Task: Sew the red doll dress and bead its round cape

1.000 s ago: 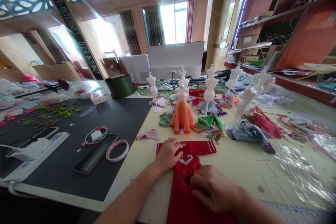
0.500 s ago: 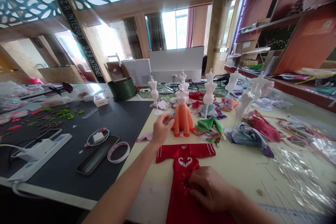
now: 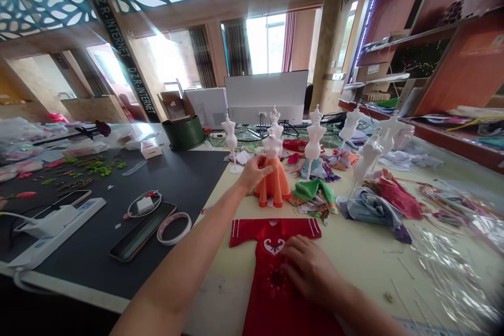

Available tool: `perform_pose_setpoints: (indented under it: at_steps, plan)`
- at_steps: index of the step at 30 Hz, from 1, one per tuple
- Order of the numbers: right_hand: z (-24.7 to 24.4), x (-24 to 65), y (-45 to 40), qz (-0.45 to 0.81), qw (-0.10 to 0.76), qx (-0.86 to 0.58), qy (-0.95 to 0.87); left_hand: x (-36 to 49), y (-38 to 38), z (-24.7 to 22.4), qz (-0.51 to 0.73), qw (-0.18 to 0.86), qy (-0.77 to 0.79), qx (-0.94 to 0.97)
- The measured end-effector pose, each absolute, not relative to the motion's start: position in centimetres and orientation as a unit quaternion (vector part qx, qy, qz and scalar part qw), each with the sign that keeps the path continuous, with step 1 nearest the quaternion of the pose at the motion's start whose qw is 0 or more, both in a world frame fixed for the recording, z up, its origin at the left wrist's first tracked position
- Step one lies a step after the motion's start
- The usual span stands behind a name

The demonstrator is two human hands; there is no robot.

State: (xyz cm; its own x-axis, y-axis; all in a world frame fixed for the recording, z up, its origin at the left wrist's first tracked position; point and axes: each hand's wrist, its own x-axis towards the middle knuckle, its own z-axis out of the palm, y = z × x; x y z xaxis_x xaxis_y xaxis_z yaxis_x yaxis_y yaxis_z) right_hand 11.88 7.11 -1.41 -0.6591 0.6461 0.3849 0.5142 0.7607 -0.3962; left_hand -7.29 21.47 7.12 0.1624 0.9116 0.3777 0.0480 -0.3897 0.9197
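Left hand (image 3: 255, 174) closed on a white plastic dress form in a flared orange skirt (image 3: 272, 186); right hand (image 3: 309, 268) spread on a red embroidered doll robe (image 3: 273, 273).
The left arm reaches forward, its fingers curled against the form's waist just above the skirt, though how firmly cannot be told. The right hand's fingers lie apart and flat on the robe, beside its white heart-shaped motif. The robe lies in front of the form, not touching it. A folded green cloth (image 3: 313, 194) sits just right of the form, more white dress forms (image 3: 315, 136) stand behind it, and a dark work mat (image 3: 197, 178) lies to its left.
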Motion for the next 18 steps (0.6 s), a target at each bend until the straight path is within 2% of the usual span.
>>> perform_pose_setpoints:
  at_steps: [4,12,18]
  plan:
    - [-1.5,12.2,7.7,0.128,0.268,-0.335,-0.894,-7.0,21.4,7.2,0.535,0.415,0.375,0.633]
    - [-1.4,11.9,7.1,0.133,0.189,-0.295,-0.927,-7.3,21.1,7.1,0.543,0.389,0.396,0.630]
    - [-2.6,11.2,7.4,0.071,0.153,-0.295,-0.941,-7.1,20.3,6.9,0.538,0.382,0.397,0.638]
